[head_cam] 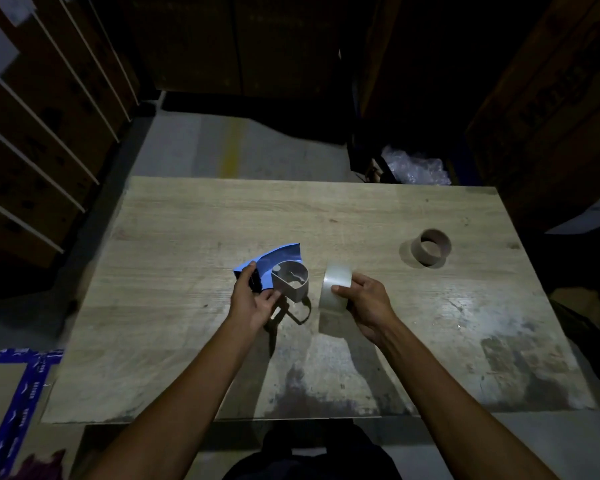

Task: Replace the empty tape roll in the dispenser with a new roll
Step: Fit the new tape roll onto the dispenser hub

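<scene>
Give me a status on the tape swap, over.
Left hand grips dispenser, hub bare. Right hand holds new roll, not yet mounted. Empty core on table, far right.

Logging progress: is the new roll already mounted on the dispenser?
No, the right hand holds the new roll beside the dispenser, not on it.

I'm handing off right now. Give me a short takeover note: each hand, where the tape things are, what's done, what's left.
Left hand: grips the blue dispenser over the table. Its grey hub is bare.
Right hand: holds the new clear roll just right of the hub, not yet on it.
Empty core: standing on the table, far right, away from both hands.
Done: old core is out of the dispenser.
Left: slide the new roll onto the hub, then probably feed the tape end through to the cutter.
</scene>
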{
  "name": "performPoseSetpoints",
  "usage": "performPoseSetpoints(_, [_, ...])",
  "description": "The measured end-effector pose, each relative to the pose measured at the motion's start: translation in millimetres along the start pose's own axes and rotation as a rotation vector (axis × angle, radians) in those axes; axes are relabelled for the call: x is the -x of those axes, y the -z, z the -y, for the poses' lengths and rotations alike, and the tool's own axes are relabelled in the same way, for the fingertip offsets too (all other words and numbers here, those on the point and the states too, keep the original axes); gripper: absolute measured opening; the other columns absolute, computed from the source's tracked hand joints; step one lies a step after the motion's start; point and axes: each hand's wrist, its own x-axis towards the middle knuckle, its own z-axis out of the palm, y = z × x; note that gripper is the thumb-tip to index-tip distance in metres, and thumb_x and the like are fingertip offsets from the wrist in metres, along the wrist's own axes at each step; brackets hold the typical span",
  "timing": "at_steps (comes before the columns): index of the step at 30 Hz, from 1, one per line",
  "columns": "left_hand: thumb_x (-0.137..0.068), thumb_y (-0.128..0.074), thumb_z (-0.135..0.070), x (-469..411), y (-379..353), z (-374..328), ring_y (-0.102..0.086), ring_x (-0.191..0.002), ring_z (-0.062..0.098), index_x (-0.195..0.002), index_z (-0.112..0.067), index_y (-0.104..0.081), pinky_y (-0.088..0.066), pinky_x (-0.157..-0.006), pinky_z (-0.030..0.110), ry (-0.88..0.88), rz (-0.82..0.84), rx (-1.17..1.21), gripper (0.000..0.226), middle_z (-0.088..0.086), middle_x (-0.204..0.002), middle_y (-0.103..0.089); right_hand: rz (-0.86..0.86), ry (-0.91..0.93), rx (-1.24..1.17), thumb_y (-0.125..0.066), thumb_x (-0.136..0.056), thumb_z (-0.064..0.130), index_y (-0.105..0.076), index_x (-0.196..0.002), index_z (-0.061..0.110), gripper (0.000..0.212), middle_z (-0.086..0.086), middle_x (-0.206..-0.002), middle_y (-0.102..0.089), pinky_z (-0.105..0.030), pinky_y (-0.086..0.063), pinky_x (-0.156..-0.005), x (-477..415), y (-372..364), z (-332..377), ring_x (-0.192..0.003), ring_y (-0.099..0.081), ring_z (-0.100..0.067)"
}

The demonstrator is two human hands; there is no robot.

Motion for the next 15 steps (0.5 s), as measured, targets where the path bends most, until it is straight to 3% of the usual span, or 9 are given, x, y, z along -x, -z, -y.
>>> performPoseSetpoints(4, [-0.085, -0.072, -0.025, 1, -3, -1, -0.066, -0.104, 0.034, -0.121, -0.012, -0.059, -0.049, -0.101, 0.049, 0.006, 0.012, 0.022, 0.04, 0.017, -0.116, -0.065, -0.039, -0.016, 0.019, -0.062, -0.08, -0.016, -0.063, -0.117, -0.002, 0.04, -0.024, -0.108, -0.07, -0.054, -0.053, -0.091, 2, -5, -7, -0.095, -0.066, -0.036])
performPoseSetpoints(9, [-0.087, -0.07, -0.031, 5, -1, 2, -0.065, -0.103, 0.032, -0.116, -0.015, -0.062, -0.056, -0.079, 0.043, 0.019, -0.015, -0.054, 0.034, 0.014, -0.115, -0.064, -0.076, 0.049, 0.108, -0.063, -0.085, -0.011, -0.06, -0.123, -0.007, 0.038, -0.023, -0.109, -0.07, -0.041, -0.059, -0.073, 4, -14, -14, -0.093, -0.069, -0.033])
performPoseSetpoints(12, [-0.086, -0.07, -0.035, 6, 2, 2, -0.061, -0.103, 0.032, -0.111, -0.017, -0.062, -0.054, -0.074, 0.04, 0.024, -0.047, -0.089, 0.031, 0.013, -0.114, -0.06, -0.087, 0.16, 0.156, -0.061, -0.089, -0.006, -0.06, -0.124, 0.0, 0.035, -0.016, -0.108, -0.072, -0.031, -0.06, -0.067, 8, -18, -17, -0.09, -0.071, -0.025])
performPoseSetpoints(15, [-0.085, -0.073, -0.036, 4, 3, 1, -0.057, -0.116, 0.036, -0.127, -0.014, -0.058, -0.053, -0.088, 0.042, 0.018, -0.051, -0.077, 0.05, 0.017, -0.124, -0.057, -0.127, 0.251, 0.249, -0.06, -0.093, 0.001, -0.058, -0.125, 0.001, 0.033, -0.017, -0.113, -0.07, -0.043, -0.059, -0.08, 11, -21, -16, -0.099, -0.069, -0.03])
